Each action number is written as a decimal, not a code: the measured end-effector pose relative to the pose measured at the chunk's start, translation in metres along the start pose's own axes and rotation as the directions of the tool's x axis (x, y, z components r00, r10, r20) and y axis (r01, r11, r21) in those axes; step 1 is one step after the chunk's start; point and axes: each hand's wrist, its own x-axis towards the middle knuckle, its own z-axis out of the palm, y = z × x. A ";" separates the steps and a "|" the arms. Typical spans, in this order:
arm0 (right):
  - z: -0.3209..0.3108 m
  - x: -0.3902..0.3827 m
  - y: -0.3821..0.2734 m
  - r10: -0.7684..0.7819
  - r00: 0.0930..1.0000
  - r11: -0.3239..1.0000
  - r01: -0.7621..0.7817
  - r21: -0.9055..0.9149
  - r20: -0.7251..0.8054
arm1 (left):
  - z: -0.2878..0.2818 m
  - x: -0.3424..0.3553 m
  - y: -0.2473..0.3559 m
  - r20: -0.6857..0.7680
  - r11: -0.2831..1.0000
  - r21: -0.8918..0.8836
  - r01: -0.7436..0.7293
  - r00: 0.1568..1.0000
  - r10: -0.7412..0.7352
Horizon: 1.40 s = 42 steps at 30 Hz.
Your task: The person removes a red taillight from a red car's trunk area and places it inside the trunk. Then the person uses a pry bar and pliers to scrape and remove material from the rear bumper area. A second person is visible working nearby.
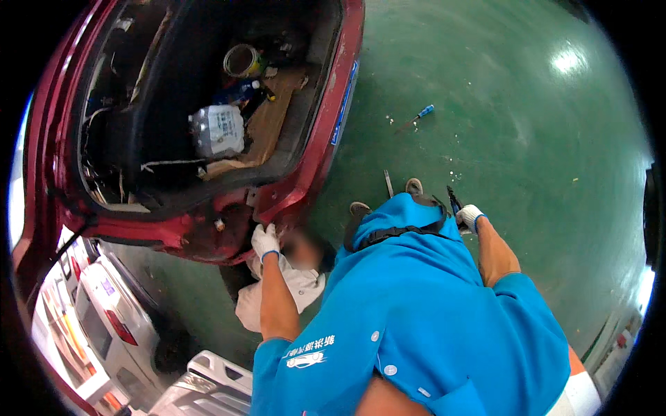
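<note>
My left hand, in a white knit glove, is raised to the lower rear corner of a red car. Its fingers are bent against the body edge beside the tail-light recess; whatever they pinch is hidden or too small to name. In my right hand, also gloved in white, are dark pliers, held low at my right side with the jaws pointing away from me. The open cargo area holds a clear plastic jug, a round tin and a flattened cardboard piece.
Another person in a pale shirt crouches close by my left arm, below the car's corner. On the green floor lie a blue-handled screwdriver, a thin metal strip and white crumbs. A white vehicle stands at the left.
</note>
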 end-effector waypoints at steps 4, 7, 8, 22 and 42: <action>-0.006 0.008 -0.010 -0.061 0.997 0.982 0.054 -0.179 -0.036 | 0.015 -0.018 -0.008 -0.194 0.999 0.009 0.049 0.980 -0.047; 0.006 0.023 0.000 0.224 0.966 0.974 -0.227 0.008 0.132 | 0.030 -0.042 -0.009 -0.403 0.998 -0.009 0.067 0.913 -0.065; 0.009 0.014 0.015 -0.057 0.996 0.995 0.051 0.082 0.073 | 0.039 -0.052 -0.015 -0.399 0.996 -0.044 0.081 0.913 -0.092; 0.003 0.062 0.089 0.005 0.988 0.941 0.048 -0.335 0.157 | 0.147 -0.258 -0.047 0.549 0.356 -0.593 0.723 0.685 -0.478; -0.045 -0.048 0.028 0.687 0.687 0.135 -0.442 0.887 0.238 | 0.148 -0.275 0.017 0.585 0.470 -0.584 0.662 0.745 -0.320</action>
